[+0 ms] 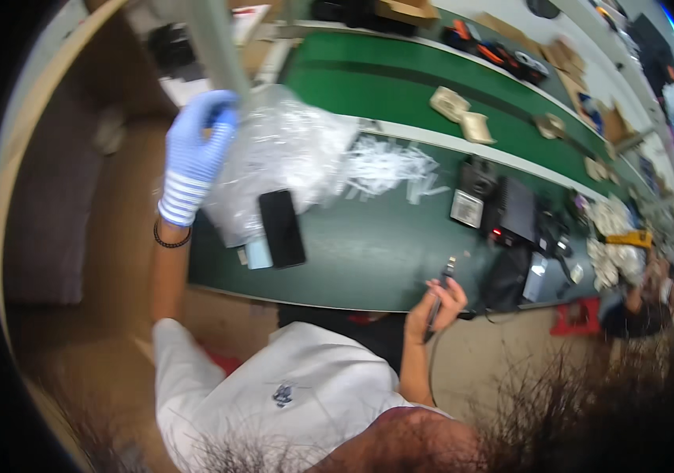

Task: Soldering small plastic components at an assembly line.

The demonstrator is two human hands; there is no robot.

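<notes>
My left hand point(200, 150), in a blue and white striped glove, is raised beside the left edge of a clear plastic bag point(274, 150). Its fingers curl toward the thumb in a pinch; what they hold, if anything, cannot be made out. Over the front edge of the green workbench point(368, 260), my bare right hand point(437, 309) grips a soldering iron point(443, 284) by its dark handle, tip pointing away from me. A cable trails down from it. White plastic strips point(392, 169) lie in a loose pile beyond, between the two hands.
A black phone point(282, 229) lies on a light blue packet point(258, 252) by the bag. Right of centre stand a black box with a red light point(514, 209) and a dark metal stand point(475, 185). Beige pieces point(463, 114) rest on the green belt behind. A person point(652, 296) sits far right.
</notes>
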